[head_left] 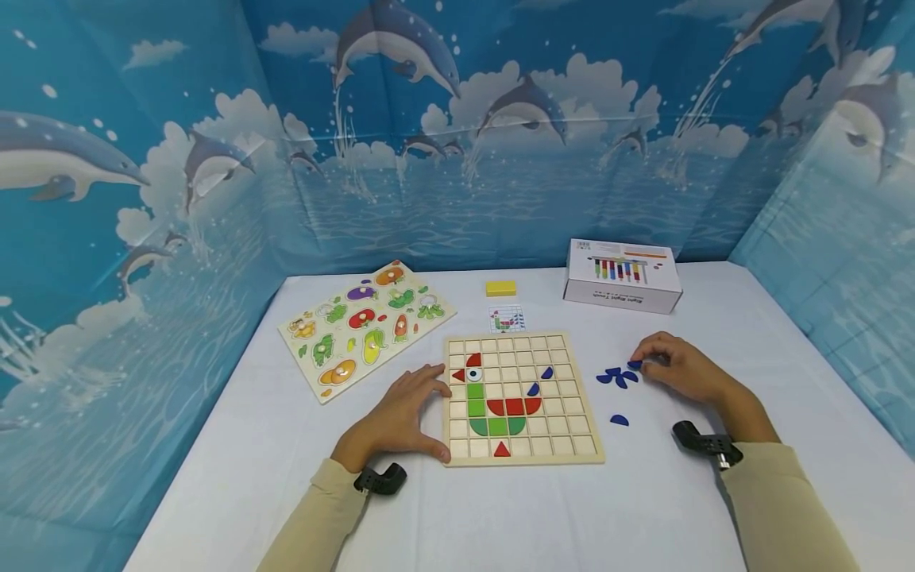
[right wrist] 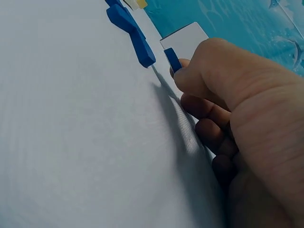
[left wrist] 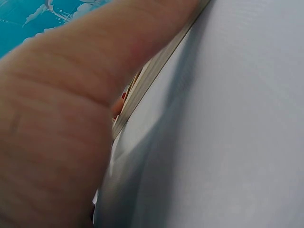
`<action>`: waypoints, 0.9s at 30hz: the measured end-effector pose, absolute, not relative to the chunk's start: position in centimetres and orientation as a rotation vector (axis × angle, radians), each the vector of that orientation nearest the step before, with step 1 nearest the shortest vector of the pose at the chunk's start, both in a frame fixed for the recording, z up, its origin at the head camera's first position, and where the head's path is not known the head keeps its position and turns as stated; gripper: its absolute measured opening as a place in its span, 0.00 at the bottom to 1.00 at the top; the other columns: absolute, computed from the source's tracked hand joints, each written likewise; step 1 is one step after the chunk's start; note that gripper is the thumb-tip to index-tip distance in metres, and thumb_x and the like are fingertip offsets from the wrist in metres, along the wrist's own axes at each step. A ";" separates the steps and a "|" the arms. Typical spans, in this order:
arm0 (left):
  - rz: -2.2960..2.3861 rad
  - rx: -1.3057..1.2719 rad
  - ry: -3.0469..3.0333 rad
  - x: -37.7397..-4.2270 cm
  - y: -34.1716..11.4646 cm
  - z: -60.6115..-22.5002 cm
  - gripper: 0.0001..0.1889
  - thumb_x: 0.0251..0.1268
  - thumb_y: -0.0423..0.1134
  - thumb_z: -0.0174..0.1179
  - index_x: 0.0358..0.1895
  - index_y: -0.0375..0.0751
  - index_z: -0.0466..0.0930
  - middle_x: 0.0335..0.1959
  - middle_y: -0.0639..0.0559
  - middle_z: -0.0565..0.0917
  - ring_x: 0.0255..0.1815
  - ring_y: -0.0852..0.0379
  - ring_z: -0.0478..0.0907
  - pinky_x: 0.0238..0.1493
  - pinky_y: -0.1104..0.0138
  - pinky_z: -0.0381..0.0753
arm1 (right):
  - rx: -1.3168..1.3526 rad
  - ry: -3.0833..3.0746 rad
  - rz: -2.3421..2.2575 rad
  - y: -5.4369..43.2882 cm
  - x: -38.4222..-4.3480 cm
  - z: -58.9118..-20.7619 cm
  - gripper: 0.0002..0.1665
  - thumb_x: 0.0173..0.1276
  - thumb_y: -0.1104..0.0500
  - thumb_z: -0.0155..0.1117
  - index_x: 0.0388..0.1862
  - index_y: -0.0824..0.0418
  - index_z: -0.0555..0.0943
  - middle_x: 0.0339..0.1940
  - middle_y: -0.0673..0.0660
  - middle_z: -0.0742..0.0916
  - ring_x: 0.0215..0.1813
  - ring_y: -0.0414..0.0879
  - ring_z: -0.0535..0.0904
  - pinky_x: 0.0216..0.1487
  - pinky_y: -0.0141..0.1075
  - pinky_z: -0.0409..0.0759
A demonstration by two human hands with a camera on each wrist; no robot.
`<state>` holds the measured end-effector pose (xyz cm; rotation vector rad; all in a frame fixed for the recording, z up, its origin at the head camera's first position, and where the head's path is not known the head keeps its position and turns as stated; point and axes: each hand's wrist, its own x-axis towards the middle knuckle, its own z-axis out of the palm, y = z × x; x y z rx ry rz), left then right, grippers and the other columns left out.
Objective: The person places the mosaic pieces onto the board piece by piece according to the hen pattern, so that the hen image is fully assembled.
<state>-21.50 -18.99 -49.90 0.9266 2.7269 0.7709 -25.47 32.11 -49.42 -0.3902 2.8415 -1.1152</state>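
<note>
My right hand point(head_left: 682, 369) pinches a small blue half-round piece point(right wrist: 173, 60) between thumb and forefinger, with the other fingers curled in. Right beside it on the cloth lies a loose cluster of more blue pieces point(head_left: 613, 374). One separate blue piece point(head_left: 619, 419) sits nearer to me. Along the left side of the wooden grid board point(head_left: 565, 445) rests my left hand point(head_left: 400, 417), thumb at the near corner and fingertips on the edge farther up. Red, green and blue pieces form a bird-like figure on the board, with a white eye tile point(head_left: 473, 374). A red triangle point(head_left: 502, 450) lies in the bottom row.
Behind the board lie a pattern card point(head_left: 507, 318) and a yellow block point(head_left: 500, 288). A vegetable puzzle board point(head_left: 343, 338) slants at the back left. The white box point(head_left: 622, 276) stands at the back right, before a dolphin-print curtain point(head_left: 457, 206).
</note>
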 end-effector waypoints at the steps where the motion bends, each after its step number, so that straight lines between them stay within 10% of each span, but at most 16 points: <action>1: 0.771 0.928 2.728 -21.5 -19.0 -49.9 0.47 0.32 0.76 0.74 0.59 0.60 0.69 0.81 0.55 0.54 0.81 0.55 0.43 0.78 0.55 0.40 | -0.388 2.847 -1.107 32.1 -25.5 -49.4 0.09 0.68 0.70 0.63 0.44 0.61 0.84 0.51 0.60 0.81 0.54 0.54 0.73 0.61 0.49 0.72; 9: 0.757 0.939 2.737 -21.6 -18.9 -49.8 0.47 0.33 0.75 0.75 0.59 0.58 0.70 0.81 0.55 0.55 0.81 0.54 0.44 0.78 0.55 0.40 | -0.383 2.842 -1.110 31.7 -25.3 -49.2 0.08 0.70 0.68 0.62 0.45 0.61 0.83 0.51 0.60 0.82 0.54 0.54 0.74 0.62 0.53 0.72; 22: 0.759 0.935 2.730 -21.5 -18.9 -49.8 0.48 0.33 0.75 0.75 0.60 0.58 0.70 0.81 0.54 0.55 0.81 0.53 0.44 0.78 0.55 0.40 | -0.613 2.761 -1.133 27.4 -25.9 -47.3 0.07 0.71 0.66 0.64 0.44 0.57 0.84 0.47 0.52 0.82 0.49 0.49 0.75 0.53 0.32 0.77; 27: 0.750 0.931 2.734 -21.6 -18.9 -50.0 0.48 0.32 0.76 0.74 0.60 0.59 0.69 0.81 0.55 0.54 0.82 0.53 0.44 0.78 0.55 0.40 | -0.702 2.692 -1.128 25.1 -26.1 -46.6 0.09 0.70 0.68 0.65 0.43 0.55 0.84 0.48 0.51 0.82 0.52 0.51 0.74 0.57 0.45 0.76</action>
